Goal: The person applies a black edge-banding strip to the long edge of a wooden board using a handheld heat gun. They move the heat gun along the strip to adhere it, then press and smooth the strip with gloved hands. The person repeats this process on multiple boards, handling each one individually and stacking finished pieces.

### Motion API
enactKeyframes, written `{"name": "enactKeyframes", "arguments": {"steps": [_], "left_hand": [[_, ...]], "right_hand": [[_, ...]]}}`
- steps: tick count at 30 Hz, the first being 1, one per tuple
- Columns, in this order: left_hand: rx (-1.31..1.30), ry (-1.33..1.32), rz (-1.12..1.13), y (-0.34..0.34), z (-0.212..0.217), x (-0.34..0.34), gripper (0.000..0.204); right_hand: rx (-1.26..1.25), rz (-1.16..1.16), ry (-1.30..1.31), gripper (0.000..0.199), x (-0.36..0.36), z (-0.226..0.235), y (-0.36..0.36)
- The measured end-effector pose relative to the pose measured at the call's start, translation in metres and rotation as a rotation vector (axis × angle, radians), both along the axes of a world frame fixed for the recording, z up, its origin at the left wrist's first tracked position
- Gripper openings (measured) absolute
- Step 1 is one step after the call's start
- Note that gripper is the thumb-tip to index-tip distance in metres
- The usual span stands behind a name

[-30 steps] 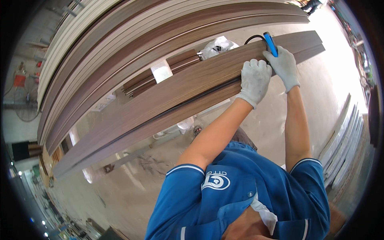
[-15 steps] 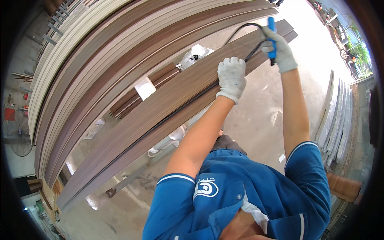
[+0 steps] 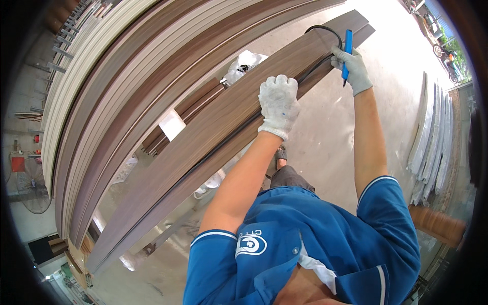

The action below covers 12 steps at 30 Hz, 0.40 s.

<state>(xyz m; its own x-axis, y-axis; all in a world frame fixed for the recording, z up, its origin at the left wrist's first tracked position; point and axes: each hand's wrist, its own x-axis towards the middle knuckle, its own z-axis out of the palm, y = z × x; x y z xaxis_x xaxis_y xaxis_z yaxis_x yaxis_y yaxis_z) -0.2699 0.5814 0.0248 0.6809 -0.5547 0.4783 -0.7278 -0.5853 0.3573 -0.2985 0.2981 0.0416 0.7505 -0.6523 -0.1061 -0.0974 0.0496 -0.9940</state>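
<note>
A long brown wood-grain panel (image 3: 223, 119) runs from lower left to upper right. A thin black flexible strip (image 3: 201, 158) lies along the seam down its length. My gloved left hand (image 3: 278, 104) is curled into a fist and presses on the strip at the seam. My gloved right hand (image 3: 355, 71), near the panel's far right end, is closed round a slim blue-handled tool (image 3: 347, 48) with a dark tip. The strip's loose part rises to these right fingers and loops back over the panel. Whether those fingers also pinch the strip is hard to see.
Long brown and cream profiles (image 3: 127, 96) are stacked on the left beyond the panel. A white sheet (image 3: 173, 125) and a plastic bag (image 3: 245, 67) lie between stack and panel. Wrapped lengths (image 3: 431, 137) stand on the right. A fan (image 3: 34, 185) is at far left.
The view has turned slightly. The strip's loose loop has become smaller and now lies over the panel's end. My left fist still presses on the panel; my right hand still holds the blue tool.
</note>
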Motion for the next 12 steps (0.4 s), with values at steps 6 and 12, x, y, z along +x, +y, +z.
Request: {"name": "enactKeyframes", "arguments": {"steps": [6, 12], "left_hand": [[-0.016, 0.012, 0.001, 0.002, 0.002, 0.0, 0.006], [-0.095, 0.039, -0.01, 0.001, 0.001, 0.002, 0.012]], "right_hand": [[0.311, -0.024, -0.153, 0.027, -0.003, -0.008, -0.002], [0.415, 0.152, -0.385, 0.045, -0.006, -0.016, -0.017]]}}
